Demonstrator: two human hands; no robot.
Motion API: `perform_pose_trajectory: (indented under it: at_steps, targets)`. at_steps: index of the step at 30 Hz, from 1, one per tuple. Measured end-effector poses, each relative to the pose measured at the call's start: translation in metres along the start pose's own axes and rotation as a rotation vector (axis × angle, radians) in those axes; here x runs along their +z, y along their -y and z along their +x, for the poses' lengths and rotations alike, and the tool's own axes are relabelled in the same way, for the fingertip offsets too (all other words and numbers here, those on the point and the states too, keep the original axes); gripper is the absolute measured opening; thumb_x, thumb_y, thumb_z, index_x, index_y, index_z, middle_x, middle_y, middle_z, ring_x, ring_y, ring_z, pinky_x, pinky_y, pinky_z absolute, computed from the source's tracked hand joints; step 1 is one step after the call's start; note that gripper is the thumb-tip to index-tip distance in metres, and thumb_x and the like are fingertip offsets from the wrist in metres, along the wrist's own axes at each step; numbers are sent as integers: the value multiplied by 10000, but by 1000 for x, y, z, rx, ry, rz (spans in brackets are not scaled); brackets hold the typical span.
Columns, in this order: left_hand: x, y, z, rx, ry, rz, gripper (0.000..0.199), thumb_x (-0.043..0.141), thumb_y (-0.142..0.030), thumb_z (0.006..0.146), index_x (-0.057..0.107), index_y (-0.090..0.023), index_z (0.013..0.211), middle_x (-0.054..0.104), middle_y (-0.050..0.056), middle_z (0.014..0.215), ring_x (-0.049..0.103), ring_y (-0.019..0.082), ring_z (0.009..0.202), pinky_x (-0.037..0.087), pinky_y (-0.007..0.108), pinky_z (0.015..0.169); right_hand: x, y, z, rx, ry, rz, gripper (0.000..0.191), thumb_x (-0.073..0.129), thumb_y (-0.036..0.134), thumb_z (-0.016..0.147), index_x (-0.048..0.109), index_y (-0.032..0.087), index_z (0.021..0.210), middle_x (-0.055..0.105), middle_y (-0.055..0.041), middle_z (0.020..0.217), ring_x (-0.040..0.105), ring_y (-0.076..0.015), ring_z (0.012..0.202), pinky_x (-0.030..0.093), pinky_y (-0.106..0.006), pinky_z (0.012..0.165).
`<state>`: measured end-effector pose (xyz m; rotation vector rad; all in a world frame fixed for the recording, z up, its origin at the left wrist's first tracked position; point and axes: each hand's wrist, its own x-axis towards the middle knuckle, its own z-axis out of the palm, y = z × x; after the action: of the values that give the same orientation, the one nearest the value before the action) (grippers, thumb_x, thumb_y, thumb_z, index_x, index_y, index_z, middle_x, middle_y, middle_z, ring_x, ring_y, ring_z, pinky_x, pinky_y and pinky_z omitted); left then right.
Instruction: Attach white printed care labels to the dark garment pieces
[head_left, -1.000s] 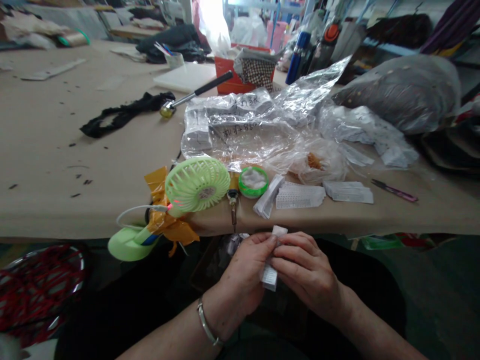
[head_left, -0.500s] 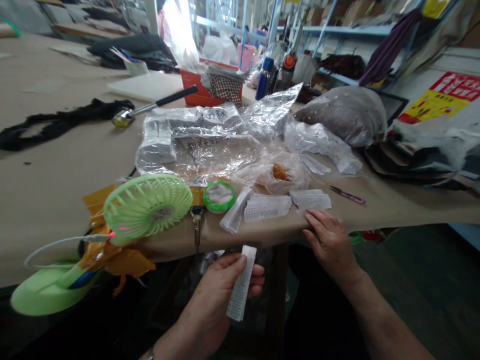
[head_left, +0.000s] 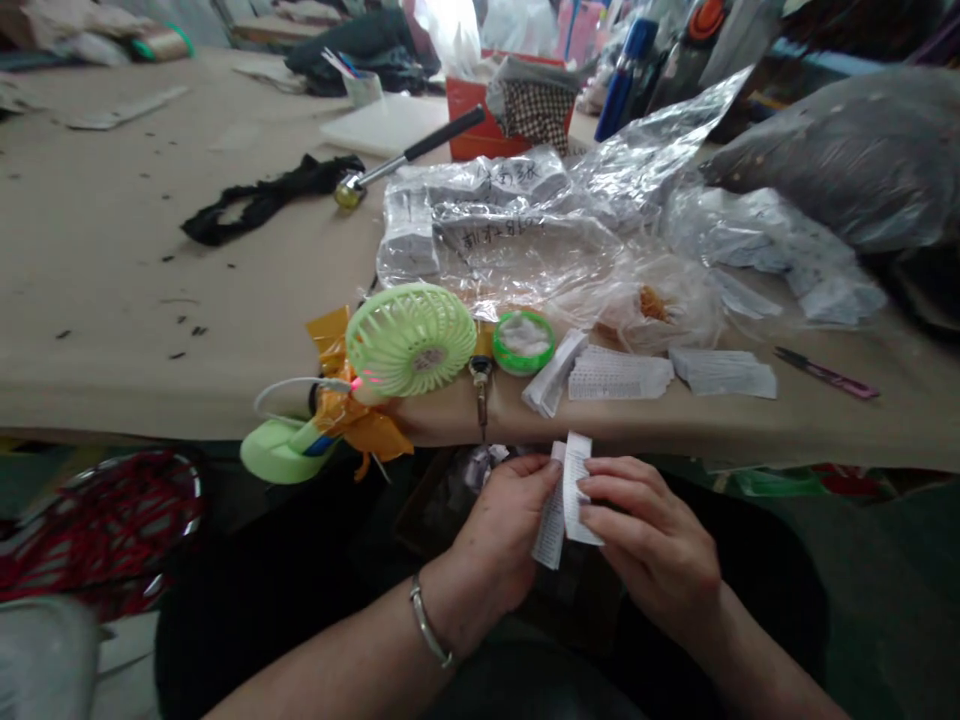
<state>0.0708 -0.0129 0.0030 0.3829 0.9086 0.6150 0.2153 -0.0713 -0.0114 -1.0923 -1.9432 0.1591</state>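
Observation:
Below the table edge, my left hand (head_left: pixel 504 530) pinches a small stack of printed white paper strips (head_left: pixel 550 530). Right beside it, my right hand (head_left: pixel 656 530) holds another printed white strip (head_left: pixel 577 490) between thumb and fingers. On the table near the edge lie a folded bundle of strips (head_left: pixel 555 373), a fanned pile of strips (head_left: pixel 621 375) and a further pile (head_left: pixel 724 372) to its right. A green round dish (head_left: pixel 523 343) with white material stands left of them.
A green fan (head_left: pixel 411 340) is clipped at the table edge (head_left: pixel 450 425) beside a pointed tool (head_left: pixel 481 390). Clear plastic bags (head_left: pixel 517 250) lie behind. Small scissors (head_left: pixel 825 372) rest at right; a hammer-like tool (head_left: pixel 412 155) and black cloth (head_left: pixel 266 195) lie farther back.
My right hand has moved from the right-hand pile to beside my left hand, now with a strip in its fingers. The view has turned left and downward.

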Motion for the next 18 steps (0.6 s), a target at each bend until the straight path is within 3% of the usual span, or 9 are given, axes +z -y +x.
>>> perform_pose_trajectory:
  at_steps: [5,18]
  targets:
    - [-9,3,2,91,-69,-121,73,675,-157,714,642,-95,736,656,31,641,580,91,551,436,174,517,28,9,4,-85,83,-109,148,561,78,857,678,157,900,704,-99,967,617,-235,1039,470,-420,923]
    - [-12,4,-1,144,-45,-175,146,740,-226,658,638,-122,643,608,-8,598,539,76,532,406,171,507,30,21,8,-19,164,-182,160,523,102,887,667,169,899,713,-64,972,624,-226,1025,418,-443,965]
